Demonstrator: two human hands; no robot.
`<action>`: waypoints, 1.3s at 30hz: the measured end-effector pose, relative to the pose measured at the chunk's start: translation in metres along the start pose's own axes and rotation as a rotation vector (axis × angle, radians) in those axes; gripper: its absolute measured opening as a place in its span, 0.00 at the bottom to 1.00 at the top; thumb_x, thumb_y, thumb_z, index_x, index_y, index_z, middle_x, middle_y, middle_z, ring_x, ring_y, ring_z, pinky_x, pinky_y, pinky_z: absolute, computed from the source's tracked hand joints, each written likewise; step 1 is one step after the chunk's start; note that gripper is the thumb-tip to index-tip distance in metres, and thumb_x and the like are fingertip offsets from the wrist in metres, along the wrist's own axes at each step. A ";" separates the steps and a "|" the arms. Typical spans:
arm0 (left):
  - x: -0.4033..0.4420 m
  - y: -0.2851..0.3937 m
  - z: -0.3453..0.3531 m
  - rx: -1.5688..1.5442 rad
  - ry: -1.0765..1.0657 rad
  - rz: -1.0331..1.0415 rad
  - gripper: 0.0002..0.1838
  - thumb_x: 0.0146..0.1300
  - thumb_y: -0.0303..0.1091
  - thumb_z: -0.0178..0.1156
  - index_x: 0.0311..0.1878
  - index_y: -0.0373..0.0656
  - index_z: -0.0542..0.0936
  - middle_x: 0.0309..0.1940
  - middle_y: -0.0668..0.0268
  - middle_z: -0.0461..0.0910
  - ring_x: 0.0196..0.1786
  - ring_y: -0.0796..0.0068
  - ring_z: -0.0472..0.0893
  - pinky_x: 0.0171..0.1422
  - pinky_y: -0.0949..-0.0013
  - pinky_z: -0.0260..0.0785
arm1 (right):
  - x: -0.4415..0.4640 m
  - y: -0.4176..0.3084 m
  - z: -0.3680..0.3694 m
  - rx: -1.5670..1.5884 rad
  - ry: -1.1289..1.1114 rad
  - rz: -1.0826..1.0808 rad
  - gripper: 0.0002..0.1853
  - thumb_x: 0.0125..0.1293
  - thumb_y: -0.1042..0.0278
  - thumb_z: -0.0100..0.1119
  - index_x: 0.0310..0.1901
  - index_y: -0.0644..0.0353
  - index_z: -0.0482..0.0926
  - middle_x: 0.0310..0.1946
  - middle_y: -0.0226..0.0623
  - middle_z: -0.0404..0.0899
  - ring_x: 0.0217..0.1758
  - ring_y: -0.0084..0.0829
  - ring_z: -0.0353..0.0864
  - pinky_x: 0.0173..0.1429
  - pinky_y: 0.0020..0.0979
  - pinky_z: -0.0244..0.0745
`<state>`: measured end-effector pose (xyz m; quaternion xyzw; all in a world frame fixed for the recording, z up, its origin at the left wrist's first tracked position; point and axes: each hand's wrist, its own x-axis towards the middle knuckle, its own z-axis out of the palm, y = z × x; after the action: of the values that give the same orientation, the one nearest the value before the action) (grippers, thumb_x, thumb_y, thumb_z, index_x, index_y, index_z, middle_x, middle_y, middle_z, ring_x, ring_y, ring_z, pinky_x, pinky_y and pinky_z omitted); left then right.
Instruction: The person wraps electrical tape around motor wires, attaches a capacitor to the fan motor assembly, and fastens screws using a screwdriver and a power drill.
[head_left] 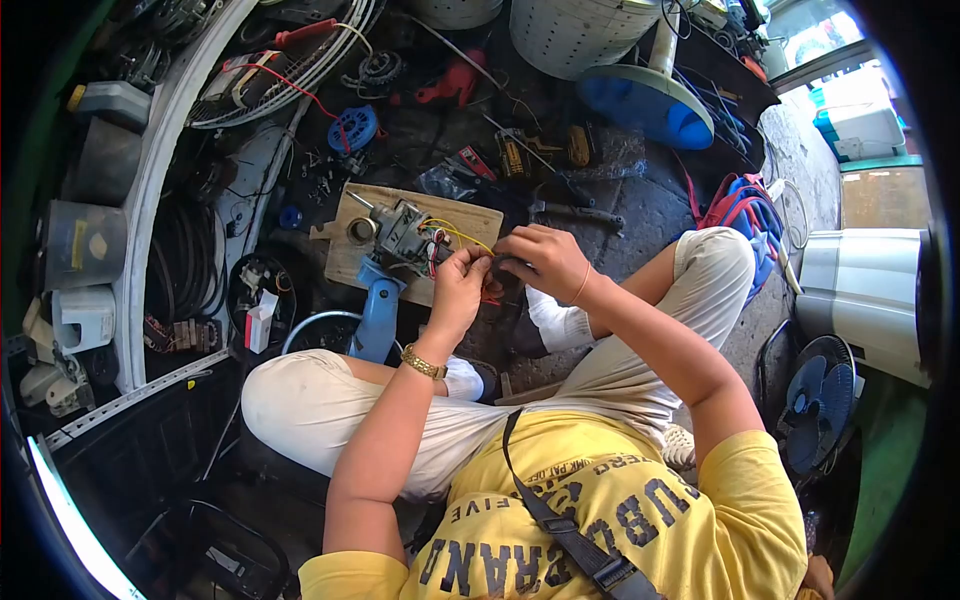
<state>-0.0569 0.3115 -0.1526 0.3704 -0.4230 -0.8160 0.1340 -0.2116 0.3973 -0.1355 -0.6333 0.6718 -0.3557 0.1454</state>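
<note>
A grey electric motor (402, 236) with a metal shaft lies on a wooden board (465, 218) on the floor in front of me. Yellow wires (458, 233) loop out of it to my fingertips, and red and white leads show at its side. My left hand (462, 287), with a gold watch on the wrist, is closed in a pinch on the wires. Close beside it, my right hand (547, 260) is also pinched, fingertips almost meeting the left ones. What it grips is mostly hidden by the fingers; something dark shows beneath them.
A blue fan stand part (378, 318) stands against the board's near edge. Beyond lie a hammer (580, 211), a yellow-black drill (513, 155) and a blue round part (352, 130). A white perforated tub (575, 40) is at the back, fan blades (818, 405) at right.
</note>
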 end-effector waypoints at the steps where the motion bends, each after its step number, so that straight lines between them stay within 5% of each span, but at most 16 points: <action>1: 0.000 0.000 0.000 0.001 -0.001 -0.002 0.04 0.69 0.27 0.51 0.39 0.38 0.75 0.22 0.73 0.72 0.23 0.84 0.76 0.30 0.77 0.75 | 0.000 0.001 -0.001 -0.149 0.045 -0.185 0.07 0.53 0.69 0.66 0.33 0.55 0.77 0.27 0.33 0.76 0.29 0.34 0.77 0.31 0.32 0.73; 6: -0.001 -0.002 0.000 0.082 0.011 0.042 0.04 0.70 0.30 0.51 0.39 0.40 0.73 0.23 0.72 0.73 0.25 0.82 0.79 0.31 0.77 0.77 | 0.006 0.008 0.001 -0.146 -0.030 -0.215 0.07 0.53 0.72 0.63 0.34 0.56 0.78 0.27 0.32 0.75 0.27 0.33 0.74 0.30 0.31 0.73; 8: -0.001 -0.003 0.000 0.103 0.003 0.077 0.04 0.70 0.30 0.51 0.39 0.41 0.73 0.24 0.72 0.74 0.25 0.82 0.78 0.31 0.77 0.76 | 0.009 0.016 0.008 0.304 -0.182 0.129 0.03 0.60 0.69 0.59 0.34 0.55 0.77 0.22 0.29 0.74 0.24 0.28 0.75 0.28 0.27 0.69; 9: -0.001 -0.004 0.000 0.124 -0.004 0.113 0.04 0.70 0.30 0.51 0.39 0.41 0.73 0.24 0.71 0.74 0.25 0.82 0.78 0.31 0.77 0.76 | 0.011 0.021 0.012 0.303 -0.181 0.129 0.03 0.60 0.69 0.59 0.34 0.55 0.77 0.22 0.29 0.74 0.24 0.28 0.75 0.28 0.27 0.69; 12: 0.001 -0.007 0.000 0.164 0.028 0.170 0.04 0.70 0.29 0.50 0.40 0.41 0.73 0.25 0.71 0.75 0.25 0.82 0.78 0.32 0.77 0.76 | 0.016 0.021 0.016 1.078 -0.429 0.721 0.11 0.70 0.63 0.51 0.32 0.59 0.75 0.19 0.22 0.70 0.23 0.14 0.68 0.24 0.20 0.59; 17: -0.003 -0.008 0.001 0.089 0.039 0.122 0.04 0.71 0.28 0.48 0.41 0.41 0.73 0.27 0.71 0.75 0.27 0.82 0.78 0.33 0.76 0.76 | -0.006 0.015 0.048 1.204 -0.192 0.728 0.07 0.68 0.68 0.54 0.35 0.61 0.75 0.22 0.23 0.72 0.24 0.13 0.69 0.25 0.20 0.63; 19: -0.004 -0.010 0.001 0.066 0.037 0.107 0.05 0.71 0.28 0.48 0.41 0.41 0.73 0.27 0.71 0.76 0.27 0.82 0.78 0.34 0.76 0.76 | -0.012 0.009 0.064 0.989 0.251 0.559 0.04 0.66 0.73 0.57 0.35 0.64 0.75 0.24 0.25 0.76 0.26 0.14 0.71 0.29 0.20 0.68; 20: -0.004 -0.010 0.001 0.068 0.035 0.085 0.04 0.71 0.27 0.48 0.41 0.41 0.73 0.28 0.70 0.76 0.28 0.82 0.78 0.34 0.75 0.77 | -0.018 0.008 0.065 0.860 0.234 0.576 0.05 0.66 0.74 0.58 0.37 0.67 0.76 0.26 0.26 0.77 0.30 0.14 0.73 0.37 0.20 0.72; 31: -0.008 -0.007 0.005 0.007 0.048 0.114 0.06 0.69 0.24 0.49 0.40 0.42 0.61 0.28 0.66 0.74 0.29 0.80 0.76 0.34 0.72 0.79 | -0.021 -0.005 0.055 0.489 0.288 0.421 0.04 0.63 0.75 0.59 0.35 0.68 0.79 0.25 0.27 0.76 0.31 0.20 0.76 0.37 0.23 0.71; 34: -0.009 -0.004 0.002 -0.022 0.032 0.050 0.05 0.70 0.27 0.50 0.42 0.41 0.64 0.28 0.66 0.74 0.28 0.81 0.77 0.32 0.75 0.76 | -0.019 -0.005 0.067 0.726 0.342 0.414 0.06 0.65 0.71 0.58 0.34 0.65 0.77 0.26 0.26 0.74 0.30 0.19 0.74 0.33 0.22 0.70; 36: -0.006 -0.004 -0.002 0.004 -0.052 0.063 0.05 0.70 0.28 0.51 0.46 0.41 0.69 0.31 0.67 0.77 0.33 0.81 0.78 0.41 0.76 0.75 | -0.017 -0.008 0.065 1.208 0.302 0.634 0.08 0.68 0.66 0.55 0.34 0.59 0.74 0.27 0.24 0.73 0.29 0.15 0.70 0.30 0.19 0.67; 39: -0.009 -0.007 0.002 -0.183 -0.112 0.028 0.08 0.69 0.28 0.53 0.49 0.39 0.73 0.35 0.67 0.78 0.39 0.81 0.79 0.48 0.76 0.72 | -0.006 -0.008 0.058 1.197 0.305 0.635 0.08 0.69 0.61 0.55 0.35 0.56 0.74 0.27 0.23 0.72 0.28 0.12 0.67 0.28 0.17 0.64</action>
<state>-0.0517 0.3215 -0.1527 0.3044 -0.3587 -0.8687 0.1550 -0.1673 0.3862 -0.1723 -0.1600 0.5259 -0.6904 0.4704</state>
